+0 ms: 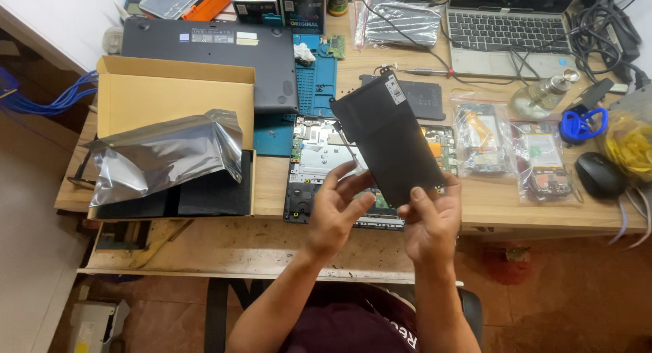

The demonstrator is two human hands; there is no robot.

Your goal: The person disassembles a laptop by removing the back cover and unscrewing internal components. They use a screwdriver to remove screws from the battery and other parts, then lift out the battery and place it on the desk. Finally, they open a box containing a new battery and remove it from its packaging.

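My right hand point(431, 220) grips the near end of a flat black battery pack point(387, 135), which is lifted and tilted above the desk. Beside it, my left hand point(336, 207) has its fingers apart and its fingertips close to the pack's lower left edge; whether they touch it is unclear. Under the pack lies an opened laptop base point(319, 156) with its circuit board showing. A white label sits at the pack's far end.
A cardboard box point(170, 88) with a silver antistatic bag point(163, 152) stands at left. A dark laptop cover point(217, 50) and blue mat point(316, 81) lie behind. Bagged parts point(479, 139), a mouse point(599, 174), an open laptop point(506, 27) and cables fill the right.
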